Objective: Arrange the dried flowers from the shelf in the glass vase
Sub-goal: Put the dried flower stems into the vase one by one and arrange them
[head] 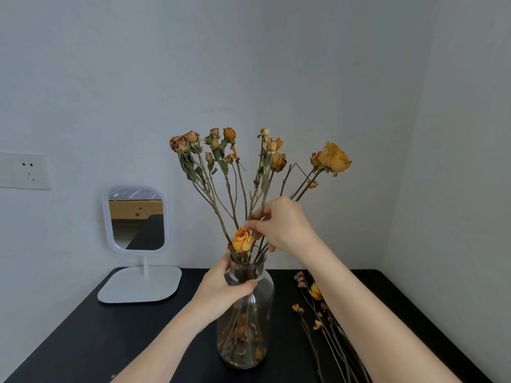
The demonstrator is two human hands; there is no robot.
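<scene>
A clear glass vase point(249, 341) stands on the black table point(124, 327), holding several dried yellow and brown roses point(229, 150) on long stems. My left hand point(221, 291) grips the vase at its neck. My right hand point(282, 225) is just above the rim among the stems, pinching a stem with thumb and fingers. A short orange rose point(242, 239) sits at the vase mouth, just left of my right fingertips. More dried flowers point(315, 308) lie flat on the table to the right of the vase, partly hidden under my right forearm.
A white stand mirror point(137, 217) rests on the table at the back left, its base point(139, 286) near the vase. A wall socket point(26, 170) is at the far left. Grey walls meet in a corner on the right.
</scene>
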